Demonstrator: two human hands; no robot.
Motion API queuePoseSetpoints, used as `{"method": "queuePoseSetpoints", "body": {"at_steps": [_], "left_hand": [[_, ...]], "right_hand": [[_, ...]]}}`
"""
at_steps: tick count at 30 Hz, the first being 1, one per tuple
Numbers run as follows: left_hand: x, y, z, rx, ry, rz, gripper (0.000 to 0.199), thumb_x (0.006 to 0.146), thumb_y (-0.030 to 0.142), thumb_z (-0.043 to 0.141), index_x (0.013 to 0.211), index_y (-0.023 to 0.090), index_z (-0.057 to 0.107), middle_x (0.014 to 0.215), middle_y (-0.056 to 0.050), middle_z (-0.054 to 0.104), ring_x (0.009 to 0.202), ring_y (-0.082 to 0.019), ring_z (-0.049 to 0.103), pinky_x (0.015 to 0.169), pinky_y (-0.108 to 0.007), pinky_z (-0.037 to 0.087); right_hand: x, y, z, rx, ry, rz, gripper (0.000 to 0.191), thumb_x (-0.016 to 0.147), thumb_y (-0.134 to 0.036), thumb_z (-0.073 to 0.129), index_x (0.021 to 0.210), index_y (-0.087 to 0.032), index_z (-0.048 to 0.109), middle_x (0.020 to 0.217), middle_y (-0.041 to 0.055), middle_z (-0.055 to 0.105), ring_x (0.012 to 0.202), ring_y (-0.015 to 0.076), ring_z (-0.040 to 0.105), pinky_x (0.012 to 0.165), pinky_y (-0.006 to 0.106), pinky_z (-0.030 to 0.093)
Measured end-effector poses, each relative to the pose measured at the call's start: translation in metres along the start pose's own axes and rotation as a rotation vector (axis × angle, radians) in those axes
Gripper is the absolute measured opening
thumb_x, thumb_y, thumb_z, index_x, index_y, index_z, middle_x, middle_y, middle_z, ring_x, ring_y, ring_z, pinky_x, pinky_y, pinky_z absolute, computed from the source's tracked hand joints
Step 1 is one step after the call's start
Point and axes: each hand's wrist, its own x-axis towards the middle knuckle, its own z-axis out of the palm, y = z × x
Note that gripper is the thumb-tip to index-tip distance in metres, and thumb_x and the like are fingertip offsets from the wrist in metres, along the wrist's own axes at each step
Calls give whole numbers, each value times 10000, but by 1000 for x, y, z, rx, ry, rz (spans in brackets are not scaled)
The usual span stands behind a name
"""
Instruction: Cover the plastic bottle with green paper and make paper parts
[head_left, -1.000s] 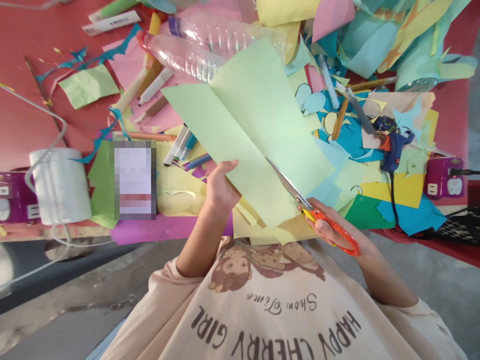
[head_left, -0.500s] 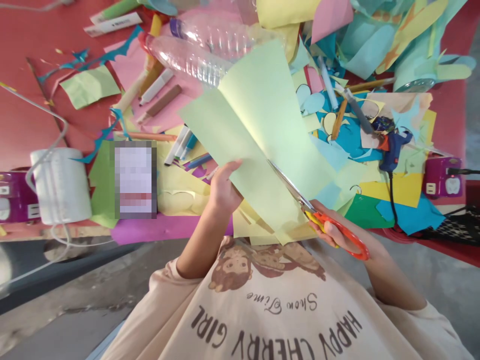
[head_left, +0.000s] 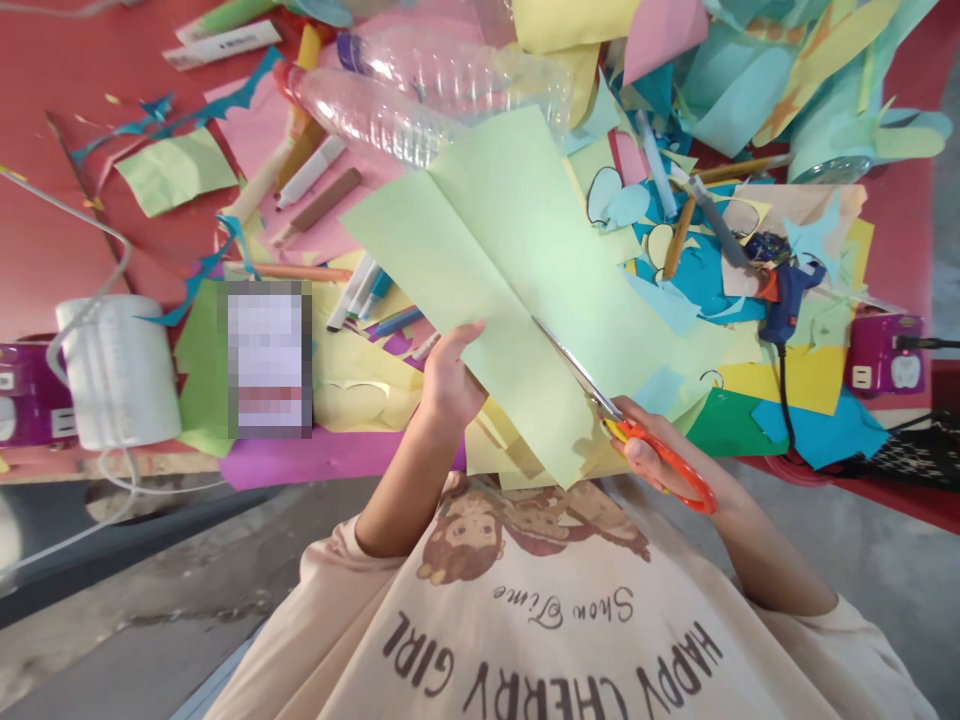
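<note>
A large pale green sheet of paper (head_left: 525, 230) is raised over the table, with a long slanting line across it. My left hand (head_left: 454, 380) pinches its lower left edge, thumb on top. In my right hand (head_left: 656, 450) are scissors (head_left: 667, 465) with red and yellow handles. Their metal blades look closed or nearly so and point up and left, tips on the line near the sheet's middle. Yellow paper pieces (head_left: 502, 440) lie under the sheet's lower part.
Two clear plastic bottles (head_left: 375, 110) lie beyond the sheet. A phone (head_left: 270, 360) and a white cylinder (head_left: 120, 370) stand at left. Markers (head_left: 360, 290) lie left of the sheet. At right are a blue glue gun (head_left: 784, 300), coloured paper scraps and a purple socket block (head_left: 885, 352).
My right hand and the scissors have shifted slightly left and up. The sheet's far edge has dropped lower and its left corner has moved a little left. My left hand keeps its grip.
</note>
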Motion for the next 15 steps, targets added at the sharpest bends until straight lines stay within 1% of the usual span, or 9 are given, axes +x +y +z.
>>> {"method": "queuePoseSetpoints", "body": {"at_steps": [4,6,9,12,15], "left_hand": [[0,2,0,-24,0,-25,261,595,294,683,838,208,642,792,-13,733,1045,-274,685,869,-339,571],[1,4,0,-28,6,-17,235,592,294,678,811,214,644,782,-9,734,1018,-265,693,848,-329,576],[5,9,-1,-27,14,32,206,582,290,669,773,221,638,767,3,730,971,-252,705,818,-320,584],[9,10,-6,15,35,75,238,553,284,735,756,212,632,748,10,723,894,-242,719,789,-309,589],[11,9,-10,90,35,98,329,557,294,809,827,196,650,790,-6,730,855,-233,723,763,-294,590]], "right_hand": [[1,-1,2,1,29,19,564,810,-768,425,902,-211,429,602,-77,310,475,62,256,416,229,194],[0,-2,1,-6,20,3,571,818,-759,425,953,-204,449,628,-68,321,484,65,257,415,229,199],[-1,-3,-2,-34,10,-14,588,834,-747,404,1040,-200,462,677,-49,347,505,75,271,418,234,221],[-4,-5,-5,-91,12,-17,530,857,-710,407,1027,-212,469,675,-46,338,532,95,279,442,247,262],[-7,-7,-6,-132,36,-35,470,880,-666,413,1023,-226,497,663,-36,372,557,123,321,472,272,342]]}}
